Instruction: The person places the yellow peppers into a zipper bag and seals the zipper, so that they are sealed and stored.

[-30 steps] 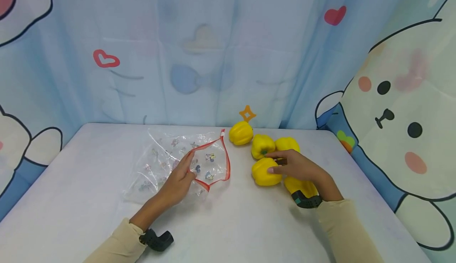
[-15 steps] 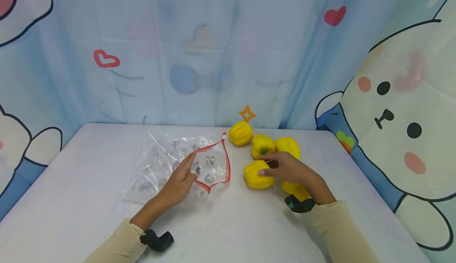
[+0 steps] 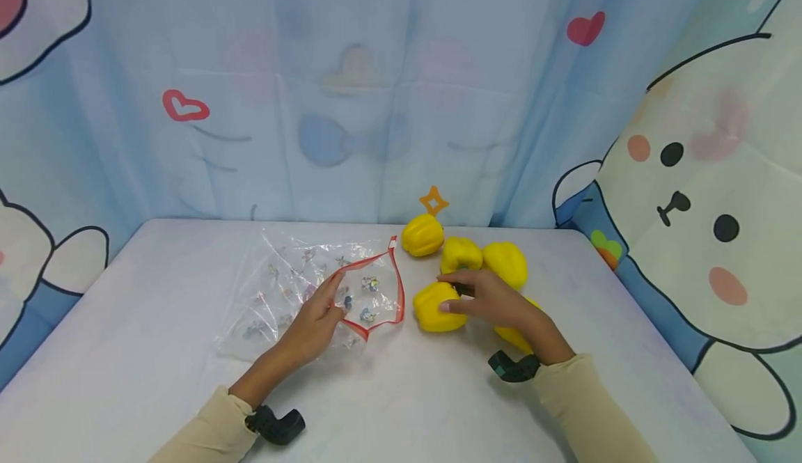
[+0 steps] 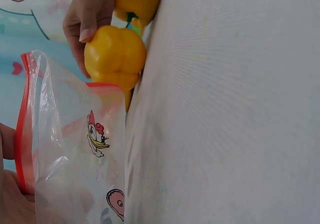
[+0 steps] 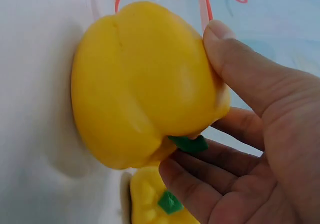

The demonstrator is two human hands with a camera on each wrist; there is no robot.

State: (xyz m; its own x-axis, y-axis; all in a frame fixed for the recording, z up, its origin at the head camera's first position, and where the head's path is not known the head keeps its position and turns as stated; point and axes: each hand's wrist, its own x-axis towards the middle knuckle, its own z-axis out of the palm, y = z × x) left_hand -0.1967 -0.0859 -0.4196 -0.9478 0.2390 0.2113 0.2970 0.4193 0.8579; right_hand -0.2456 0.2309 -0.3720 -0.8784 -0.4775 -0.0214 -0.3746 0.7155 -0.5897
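Note:
My left hand holds the near edge of a clear plastic zip bag, which lies on the table with cartoon prints on it. Its red-trimmed mouth gapes toward the right. A yellow bell pepper is held by my right hand, just right of that mouth and apart from it. In the right wrist view, the thumb presses one side of the pepper and the fingers curl near its green stem. Whether this pepper touches the table is hard to tell.
Behind my right hand sit more yellow bell peppers: one at the far edge, one beside it, and one further right. Another pepper is partly covered by my right wrist. A printed curtain hangs behind the white table.
My right hand has carried the bell pepper leftward, away from the other peppers and closer to the bag's mouth. The left hand and bag have stayed nearly still.

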